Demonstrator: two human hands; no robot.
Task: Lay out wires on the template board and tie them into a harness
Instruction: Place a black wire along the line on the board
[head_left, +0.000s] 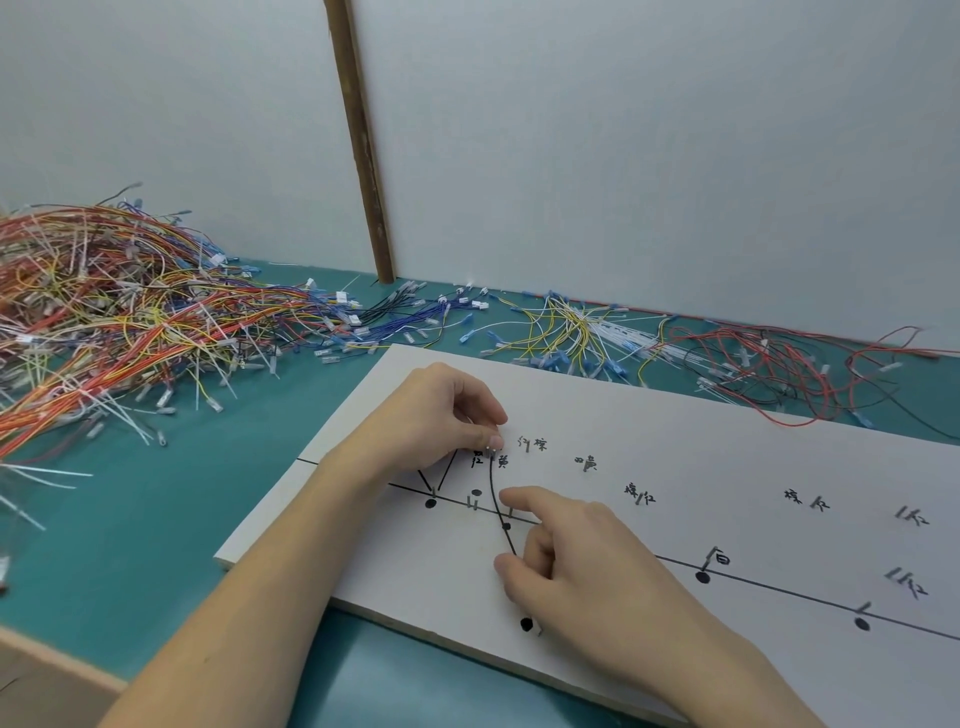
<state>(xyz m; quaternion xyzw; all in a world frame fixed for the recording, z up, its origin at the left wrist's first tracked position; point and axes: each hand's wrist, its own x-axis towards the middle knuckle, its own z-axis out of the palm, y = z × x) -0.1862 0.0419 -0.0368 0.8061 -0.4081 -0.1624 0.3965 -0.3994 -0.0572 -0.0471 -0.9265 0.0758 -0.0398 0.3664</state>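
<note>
A white template board (649, 431) lies on the teal table, marked with black lines, dots, handwritten labels and small metal pins. A thin black wire (493, 493) runs in a curve across the board between my hands. My left hand (441, 415) pinches the wire's upper end, with its small connector, at a pin near the labels. My right hand (566, 561) grips the wire's lower part between thumb and curled fingers, with the index finger stretched toward a pin on the main line.
A large heap of tied red, orange and yellow wire harnesses (104, 312) fills the table's left side. Loose blue, yellow, white, red and black wires (597, 332) lie along the wall behind the board. A wooden strip (363, 156) stands against the wall.
</note>
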